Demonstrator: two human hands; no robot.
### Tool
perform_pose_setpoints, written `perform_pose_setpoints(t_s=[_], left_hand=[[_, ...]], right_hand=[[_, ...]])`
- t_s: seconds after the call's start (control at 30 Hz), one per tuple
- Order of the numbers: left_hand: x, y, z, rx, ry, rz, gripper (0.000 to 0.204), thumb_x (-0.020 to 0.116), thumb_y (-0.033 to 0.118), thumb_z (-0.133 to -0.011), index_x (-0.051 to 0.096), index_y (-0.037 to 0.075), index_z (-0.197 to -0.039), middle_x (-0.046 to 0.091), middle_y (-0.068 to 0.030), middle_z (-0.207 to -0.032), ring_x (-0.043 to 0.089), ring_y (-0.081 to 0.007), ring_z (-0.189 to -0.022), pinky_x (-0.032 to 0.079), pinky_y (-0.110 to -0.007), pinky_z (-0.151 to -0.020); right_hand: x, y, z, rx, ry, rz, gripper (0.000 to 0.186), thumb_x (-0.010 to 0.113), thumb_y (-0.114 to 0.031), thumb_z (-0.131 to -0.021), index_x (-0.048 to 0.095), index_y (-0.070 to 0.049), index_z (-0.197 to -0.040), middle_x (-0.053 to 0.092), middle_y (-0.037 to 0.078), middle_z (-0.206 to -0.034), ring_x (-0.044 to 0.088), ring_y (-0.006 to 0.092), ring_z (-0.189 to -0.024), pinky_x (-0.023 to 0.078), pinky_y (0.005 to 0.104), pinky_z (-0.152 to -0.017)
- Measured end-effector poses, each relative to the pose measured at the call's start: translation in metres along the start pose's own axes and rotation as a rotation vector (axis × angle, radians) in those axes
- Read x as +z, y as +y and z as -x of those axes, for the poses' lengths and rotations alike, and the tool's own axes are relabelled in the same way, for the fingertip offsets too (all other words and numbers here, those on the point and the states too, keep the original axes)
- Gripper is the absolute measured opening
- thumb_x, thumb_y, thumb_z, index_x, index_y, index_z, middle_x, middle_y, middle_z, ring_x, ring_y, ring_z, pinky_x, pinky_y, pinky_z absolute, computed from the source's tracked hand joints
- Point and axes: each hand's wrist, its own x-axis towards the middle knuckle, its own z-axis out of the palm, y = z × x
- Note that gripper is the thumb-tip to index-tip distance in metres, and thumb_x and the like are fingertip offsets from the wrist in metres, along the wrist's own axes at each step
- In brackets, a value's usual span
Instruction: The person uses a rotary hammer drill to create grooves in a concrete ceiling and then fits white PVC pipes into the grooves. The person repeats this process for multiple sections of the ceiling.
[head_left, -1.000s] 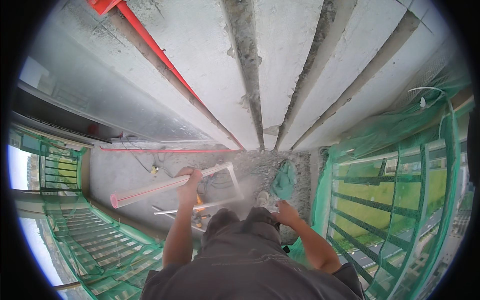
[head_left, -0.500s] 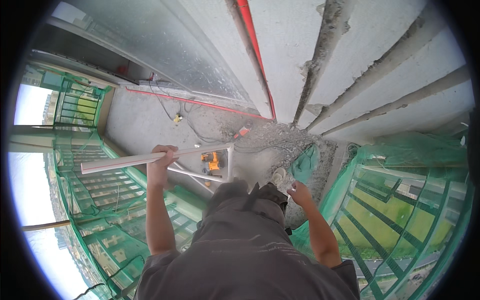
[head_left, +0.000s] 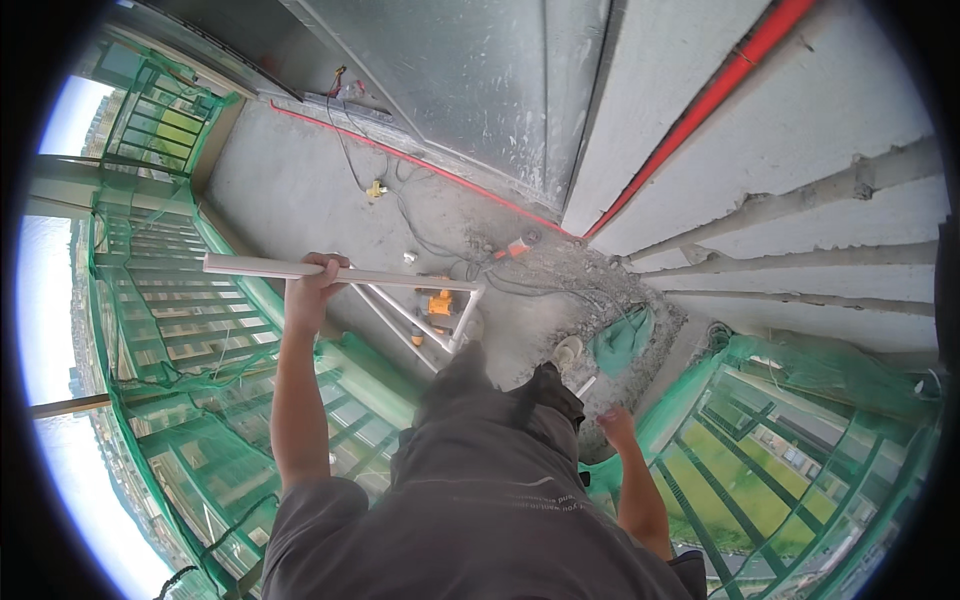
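My left hand is closed around a long white plastic pipe, raised out to the left. At its right end the pipe meets an elbow joint, from which a short white pipe runs down toward my legs. Further white pipe lengths slant below it. My right hand is low on the right beside my hip, its fingers loosely bent and small in view. A short white stick-like piece shows just beyond its fingertips, seemingly apart from them.
On the dusty floor lie an orange power tool, a red-orange tool, cables, a yellow fitting and rubble. A green cloth bag lies by my shoe. Netted railings flank me; red pipe runs up the grooved wall.
My view has shifted, and the held pipe is now nearly level. My right hand has dropped lower; the small white piece that was at its fingers is now apart from them.
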Motion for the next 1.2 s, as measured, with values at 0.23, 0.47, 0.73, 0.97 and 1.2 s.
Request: perform_pose_setpoints(t_s=[0.23,0.47,0.73,0.97,1.2], left_hand=[[-0.142,-0.134,-0.135,-0.14,0.204,-0.24,0.012,0.079,0.01,-0.087,0.07,0.002,-0.091,0.067,-0.004,-0.083,0.062,-0.0143,-0.078,0.052,-0.03,-0.071],[-0.286,-0.404,-0.26,-0.102,0.619,-0.078,0.011,0.08,0.003,-0.089,0.069,0.005,-0.09,0.064,-0.0023,-0.086,0.058,-0.0122,-0.079,0.049,-0.027,-0.072],[-0.339,-0.515,-0.255,-0.329,0.669,0.326,0.064,0.063,0.053,-0.105,0.051,0.005,-0.147,0.058,-0.0089,-0.148,0.053,-0.0274,-0.139,0.045,-0.047,-0.113],[-0.338,-0.526,-0.248,-0.376,0.698,-0.047,0.072,0.061,0.053,-0.106,0.042,0.005,-0.156,0.059,-0.0145,-0.146,0.057,-0.0295,-0.134,0.046,-0.046,-0.111],[-0.13,-0.656,-0.245,-0.518,0.099,-0.506,0.029,0.072,0.008,-0.097,0.066,0.003,-0.125,0.069,-0.0053,-0.109,0.062,-0.0111,-0.091,0.049,-0.026,-0.081]], right_hand=[[0.038,-0.067,0.026,0.464,-0.031,-0.442,0.006,0.074,-0.008,-0.086,0.073,-0.003,-0.087,0.071,0.009,-0.072,0.069,0.0199,-0.063,0.052,0.0366,-0.059],[0.084,-0.085,-0.059,-0.005,-0.149,0.336,0.032,0.078,-0.028,-0.086,0.073,-0.002,-0.103,0.074,0.016,-0.086,0.074,0.0314,-0.082,0.057,0.043,-0.075],[0.236,-0.105,-0.407,0.549,0.045,-0.545,0.022,0.078,-0.02,-0.088,0.068,-0.003,-0.097,0.066,0.008,-0.081,0.066,0.0206,-0.066,0.052,0.0357,-0.06],[0.398,-0.138,-0.738,0.735,0.093,-0.82,0.044,0.089,-0.033,-0.086,0.069,0.002,-0.102,0.071,0.015,-0.094,0.068,0.0215,-0.075,0.051,0.0373,-0.058],[0.439,-0.133,-0.809,0.596,0.462,-0.909,0.043,0.087,-0.025,-0.077,0.07,-0.002,-0.108,0.07,0.011,-0.1,0.067,0.0243,-0.082,0.052,0.0413,-0.074]])
